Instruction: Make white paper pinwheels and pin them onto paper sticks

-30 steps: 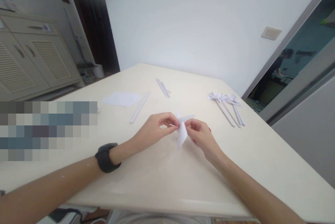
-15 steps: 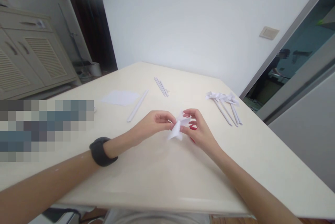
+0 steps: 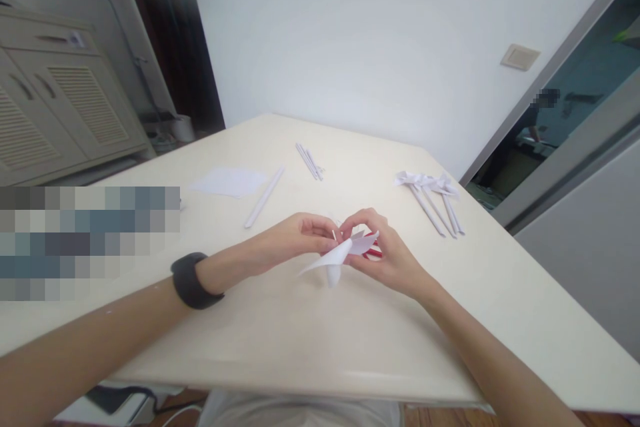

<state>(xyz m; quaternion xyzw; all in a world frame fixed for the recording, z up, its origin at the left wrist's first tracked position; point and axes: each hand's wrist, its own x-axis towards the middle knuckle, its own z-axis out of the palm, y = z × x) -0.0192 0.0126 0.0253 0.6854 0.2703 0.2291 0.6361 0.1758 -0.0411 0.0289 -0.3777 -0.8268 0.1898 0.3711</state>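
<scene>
A small folded white paper piece (image 3: 334,258) with pointed flaps is held just above the cream table (image 3: 320,340), near its middle. My left hand (image 3: 295,238) pinches it from the left with thumb and forefinger. A dark band sits on that wrist. From the right, my right hand (image 3: 387,252) grips the same paper, fingers curled over its top. A thin white stick end shows between the two hands.
Several finished paper pinwheels on sticks (image 3: 434,197) lie at the right. One rolled paper stick (image 3: 264,197), a flat white sheet (image 3: 229,182) and a few thin sticks (image 3: 310,162) lie farther back. A blurred patch covers the left. A cabinet stands beyond.
The paper piece has been turned between my hands. One flap now points down and to the left, and my right fingers have closed over the top of it.
</scene>
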